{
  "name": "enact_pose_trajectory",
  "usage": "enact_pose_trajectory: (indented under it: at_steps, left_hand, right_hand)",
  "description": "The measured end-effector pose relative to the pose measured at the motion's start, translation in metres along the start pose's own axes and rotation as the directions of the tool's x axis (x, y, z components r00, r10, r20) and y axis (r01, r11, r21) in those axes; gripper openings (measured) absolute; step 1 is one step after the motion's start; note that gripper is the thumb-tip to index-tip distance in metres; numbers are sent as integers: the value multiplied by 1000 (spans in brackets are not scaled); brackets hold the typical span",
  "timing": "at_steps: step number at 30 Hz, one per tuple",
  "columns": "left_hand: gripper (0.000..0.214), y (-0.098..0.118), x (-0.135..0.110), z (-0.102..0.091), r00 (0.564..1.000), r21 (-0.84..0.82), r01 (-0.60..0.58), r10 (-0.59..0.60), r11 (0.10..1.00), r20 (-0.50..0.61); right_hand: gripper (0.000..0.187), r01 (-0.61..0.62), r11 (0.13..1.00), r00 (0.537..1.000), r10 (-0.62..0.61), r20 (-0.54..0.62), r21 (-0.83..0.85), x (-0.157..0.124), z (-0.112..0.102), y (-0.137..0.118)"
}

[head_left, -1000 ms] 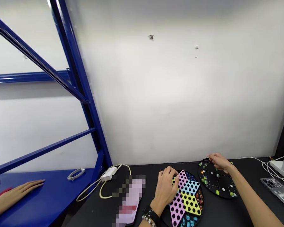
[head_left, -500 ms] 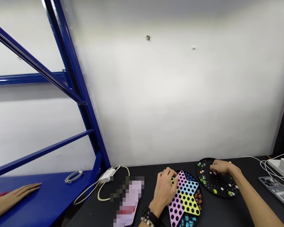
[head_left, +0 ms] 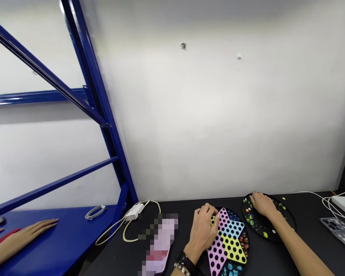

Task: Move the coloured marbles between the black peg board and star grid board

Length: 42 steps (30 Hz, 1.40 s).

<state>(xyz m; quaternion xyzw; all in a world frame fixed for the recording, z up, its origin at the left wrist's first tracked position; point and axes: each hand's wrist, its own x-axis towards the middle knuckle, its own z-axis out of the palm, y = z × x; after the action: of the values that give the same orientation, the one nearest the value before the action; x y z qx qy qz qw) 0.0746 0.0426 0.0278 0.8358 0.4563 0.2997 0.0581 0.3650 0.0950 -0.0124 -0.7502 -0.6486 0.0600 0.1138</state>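
My left hand (head_left: 202, 228) rests with curled fingers on the left edge of a round Chinese-checkers board (head_left: 228, 241) with a pink, blue and yellow star and marbles in its rim. My right hand (head_left: 261, 203) lies palm down, fingers bent, on a black round tray (head_left: 287, 220) that holds several green, orange and white marbles (head_left: 250, 219). Whether its fingertips pinch a marble is hidden. A dark watch and a bead bracelet sit on my left wrist (head_left: 184, 264).
A blurred pink phone-like object (head_left: 161, 245) lies left of the board, beside a white charger and cable (head_left: 133, 212). Another person's hand (head_left: 28, 232) lies flat on a blue shelf (head_left: 63, 237) at left. White cables, a power strip (head_left: 343, 201) and a grey tray (head_left: 337, 230) are at right.
My right hand has slid left and lower over the black tray, from its far middle to its left part. The left hand has stayed on the board. The view has shifted slightly.
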Motion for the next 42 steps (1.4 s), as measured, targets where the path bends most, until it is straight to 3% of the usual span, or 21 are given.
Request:
enact_pose_trajectory:
  at_steps: [7, 13, 16, 20, 24, 28, 34, 38, 42]
  left_hand:
    - [24, -2, 0, 2, 1000, -9, 5, -5, 1000, -2]
    - [22, 0, 0, 0, 1000, -14, -5, 5, 1000, -8]
    - [21, -1, 0, 1, 1000, -4, -9, 9, 1000, -29]
    - [22, -2, 0, 2, 1000, -13, -2, 2, 1000, -14]
    - [24, -3, -1, 3, 1000, -26, 2, -2, 1000, -5]
    - [24, -3, 0, 2, 1000, -23, -3, 3, 1000, -14]
    - [24, -3, 0, 3, 1000, -3, 0, 0, 1000, -7]
    - [24, -3, -1, 3, 1000, -1, 9, -9, 1000, 2]
    - [23, -2, -1, 1, 1000, -2, 13, -13, 1000, 0]
  right_hand:
    - [37, 59, 998, 996, -59, 68, -4, -4, -1, -6]
    - [22, 40, 972, 999, -45, 16, 232, -2, 5, -7]
    - [26, 22, 905, 1000, -10, -30, 425, 6, 4, 2]
    - [37, -22, 754, 995, 81, -60, 656, 16, -2, 15]
    - [33, -29, 683, 992, 108, -62, 729, 19, -3, 16]
    - [38, -33, 762, 992, 104, -72, 647, 17, 5, 7]
    - [34, -23, 943, 996, 50, -72, 331, 8, 14, -5]
    - [33, 24, 986, 999, -17, -43, 168, 0, 14, -15]
    - [27, 65, 991, 998, -62, -25, 118, -5, 11, -22]
